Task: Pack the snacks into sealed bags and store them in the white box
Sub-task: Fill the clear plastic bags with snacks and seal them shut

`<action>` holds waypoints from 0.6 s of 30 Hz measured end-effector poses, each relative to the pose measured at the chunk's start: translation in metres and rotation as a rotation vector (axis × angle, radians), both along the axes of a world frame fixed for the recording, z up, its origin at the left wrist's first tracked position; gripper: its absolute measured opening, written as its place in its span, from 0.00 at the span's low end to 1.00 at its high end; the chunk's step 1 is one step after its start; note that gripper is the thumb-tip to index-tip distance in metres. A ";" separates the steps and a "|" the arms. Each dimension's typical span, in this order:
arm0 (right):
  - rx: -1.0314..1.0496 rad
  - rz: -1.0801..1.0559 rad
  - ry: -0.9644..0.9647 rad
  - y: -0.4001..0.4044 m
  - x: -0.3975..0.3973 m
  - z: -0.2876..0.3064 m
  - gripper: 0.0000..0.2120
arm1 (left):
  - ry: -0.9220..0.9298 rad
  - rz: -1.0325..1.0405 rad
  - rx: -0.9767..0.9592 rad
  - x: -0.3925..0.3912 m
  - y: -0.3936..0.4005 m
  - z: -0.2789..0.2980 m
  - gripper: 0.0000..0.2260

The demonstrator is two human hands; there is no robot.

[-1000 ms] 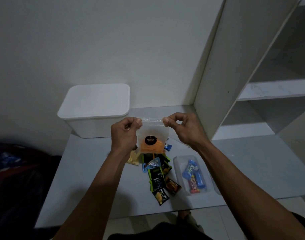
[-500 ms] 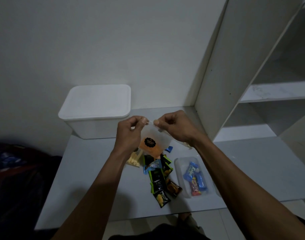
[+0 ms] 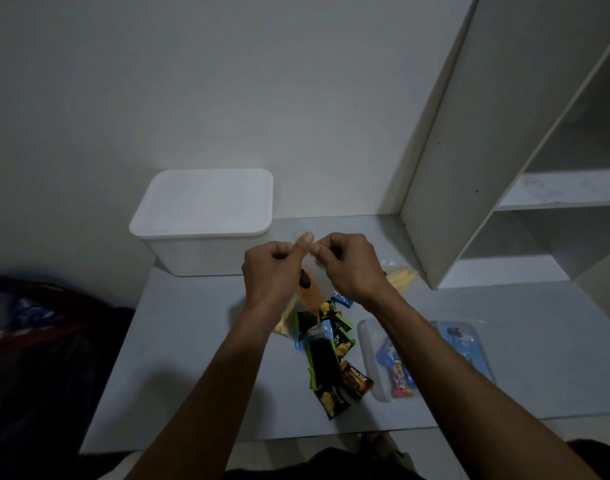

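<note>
My left hand (image 3: 274, 271) and my right hand (image 3: 350, 266) meet above the table, thumbs pinching the top edge of a clear zip bag (image 3: 312, 289). Orange snacks and a round black label show inside the bag. It hangs between my hands, mostly hidden by them. Behind my left hand stands the white box (image 3: 203, 251) with its lid on. Loose snack packets (image 3: 326, 355) in black, green and blue lie on the table below the bag.
A clear bag of colourful candy bars (image 3: 393, 368) and a blue-printed bag (image 3: 464, 344) lie at right. A bag of yellow sticks (image 3: 402, 278) rests by the white shelf unit (image 3: 470, 150). Yellow snacks (image 3: 284, 323) sit under my left wrist. Dark bedding (image 3: 37, 341) lies left of the table.
My hands have come together from the bag's two top corners to its middle. The bag has turned edge-on and now hangs narrower between them.
</note>
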State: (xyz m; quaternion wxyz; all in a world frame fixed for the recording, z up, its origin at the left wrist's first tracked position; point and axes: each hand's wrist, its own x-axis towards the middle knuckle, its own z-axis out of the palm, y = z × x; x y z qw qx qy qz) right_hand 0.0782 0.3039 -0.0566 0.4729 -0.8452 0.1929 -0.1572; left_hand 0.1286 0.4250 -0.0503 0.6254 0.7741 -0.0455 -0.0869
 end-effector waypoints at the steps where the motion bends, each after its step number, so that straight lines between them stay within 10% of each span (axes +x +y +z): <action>1: -0.001 0.013 0.005 0.002 0.000 -0.001 0.11 | 0.018 -0.003 0.004 -0.003 -0.001 0.002 0.13; 18: 0.128 -0.036 -0.005 0.004 -0.007 -0.019 0.09 | 0.154 0.078 -0.066 0.001 -0.006 0.010 0.08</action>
